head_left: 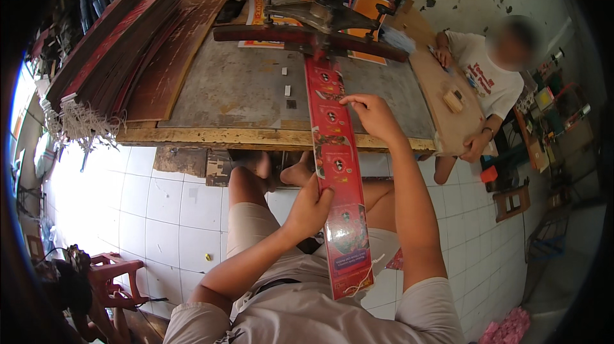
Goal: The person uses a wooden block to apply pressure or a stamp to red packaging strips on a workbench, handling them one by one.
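Note:
A long red printed cardboard strip (pixel 339 163) runs from my lap across the table's front edge. Its far end reaches the dark metal press (pixel 323 14), where the press parts hide it. My left hand (pixel 310 208) grips the strip's left edge in front of the table, with the thumb on top and the other fingers hidden beneath. Further forward, over the tabletop, my right hand (pixel 374 115) touches the strip's right edge with an outstretched index finger. White string (pixel 358 288) hangs at the strip's near end.
Stacked dark red boards (pixel 115 43) lie on the left of the worn grey tabletop (pixel 224 91). Small white pieces (pixel 287 90) lie left of the strip. A person (pixel 489 81) sits at the right, beside a tan block (pixel 454 101). A red stool (pixel 118 277) stands lower left.

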Demonstrator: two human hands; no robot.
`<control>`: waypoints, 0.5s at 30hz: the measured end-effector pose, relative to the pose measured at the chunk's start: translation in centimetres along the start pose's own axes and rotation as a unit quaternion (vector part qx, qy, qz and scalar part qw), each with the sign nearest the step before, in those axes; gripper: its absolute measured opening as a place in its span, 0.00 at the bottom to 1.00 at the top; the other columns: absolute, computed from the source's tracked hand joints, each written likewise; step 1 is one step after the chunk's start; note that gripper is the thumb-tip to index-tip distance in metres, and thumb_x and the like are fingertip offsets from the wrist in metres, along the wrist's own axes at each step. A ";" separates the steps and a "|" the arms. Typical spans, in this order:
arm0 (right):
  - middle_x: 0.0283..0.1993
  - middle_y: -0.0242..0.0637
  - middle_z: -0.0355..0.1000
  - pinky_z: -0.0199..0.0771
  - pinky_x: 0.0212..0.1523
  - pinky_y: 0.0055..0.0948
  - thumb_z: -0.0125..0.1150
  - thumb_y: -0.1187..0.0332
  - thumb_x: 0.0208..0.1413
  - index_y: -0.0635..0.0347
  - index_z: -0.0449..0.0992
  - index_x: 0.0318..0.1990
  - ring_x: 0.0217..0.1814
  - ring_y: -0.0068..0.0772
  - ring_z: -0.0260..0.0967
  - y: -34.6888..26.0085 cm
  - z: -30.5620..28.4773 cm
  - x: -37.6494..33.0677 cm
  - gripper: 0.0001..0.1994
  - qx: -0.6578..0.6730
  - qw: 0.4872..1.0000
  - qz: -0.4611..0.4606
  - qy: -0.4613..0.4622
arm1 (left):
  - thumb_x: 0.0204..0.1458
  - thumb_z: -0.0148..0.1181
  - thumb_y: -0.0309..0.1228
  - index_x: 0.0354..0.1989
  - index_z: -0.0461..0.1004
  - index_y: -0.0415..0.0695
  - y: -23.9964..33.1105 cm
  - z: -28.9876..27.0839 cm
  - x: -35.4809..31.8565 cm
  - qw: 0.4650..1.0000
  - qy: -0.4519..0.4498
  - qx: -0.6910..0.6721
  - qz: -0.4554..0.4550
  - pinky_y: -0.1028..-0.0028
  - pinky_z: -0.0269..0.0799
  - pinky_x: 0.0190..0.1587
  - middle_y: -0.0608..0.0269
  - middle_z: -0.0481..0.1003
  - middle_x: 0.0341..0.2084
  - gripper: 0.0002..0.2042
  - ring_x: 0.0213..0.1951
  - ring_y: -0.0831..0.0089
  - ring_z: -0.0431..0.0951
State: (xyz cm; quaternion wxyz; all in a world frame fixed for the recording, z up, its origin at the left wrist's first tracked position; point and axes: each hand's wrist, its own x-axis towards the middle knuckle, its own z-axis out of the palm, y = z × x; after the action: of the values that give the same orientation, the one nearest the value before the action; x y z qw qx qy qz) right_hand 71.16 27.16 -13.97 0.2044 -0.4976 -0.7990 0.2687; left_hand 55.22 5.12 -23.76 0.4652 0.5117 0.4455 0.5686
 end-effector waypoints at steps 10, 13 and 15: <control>0.39 0.50 0.82 0.75 0.41 0.41 0.57 0.70 0.74 0.54 0.87 0.59 0.33 0.46 0.75 0.1 -0.1 -6.2 0.14 0.003 0.999 0.004 0.042 | 0.72 0.55 0.29 0.61 0.73 0.35 -1.3 -1.1 0.1 0.994 -0.019 -0.093 -0.054 0.70 0.75 0.54 0.59 0.83 0.47 0.14 0.48 0.76 0.80; 0.45 0.51 0.83 0.77 0.45 0.44 0.57 0.70 0.74 0.54 0.86 0.59 0.41 0.53 0.80 -0.7 1.2 -7.4 0.14 -0.013 0.997 -0.019 0.074 | 0.74 0.55 0.30 0.60 0.74 0.35 -0.9 -2.2 0.1 0.994 -0.034 -0.070 -0.080 0.74 0.74 0.52 0.66 0.82 0.46 0.13 0.47 0.83 0.76; 0.48 0.52 0.83 0.79 0.48 0.46 0.57 0.71 0.73 0.54 0.87 0.58 0.45 0.56 0.81 -0.9 1.2 -6.6 0.14 -0.032 0.996 -0.035 0.081 | 0.74 0.55 0.30 0.59 0.75 0.35 -0.9 -2.6 0.1 0.996 -0.038 -0.032 -0.071 0.75 0.73 0.51 0.66 0.82 0.45 0.13 0.46 0.84 0.76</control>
State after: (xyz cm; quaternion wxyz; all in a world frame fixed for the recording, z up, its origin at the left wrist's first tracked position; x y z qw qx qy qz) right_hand 72.57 20.61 -14.68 0.2622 -0.4959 -0.8047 0.1945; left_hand 52.69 5.33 -24.79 0.5376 0.4844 0.4443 0.5282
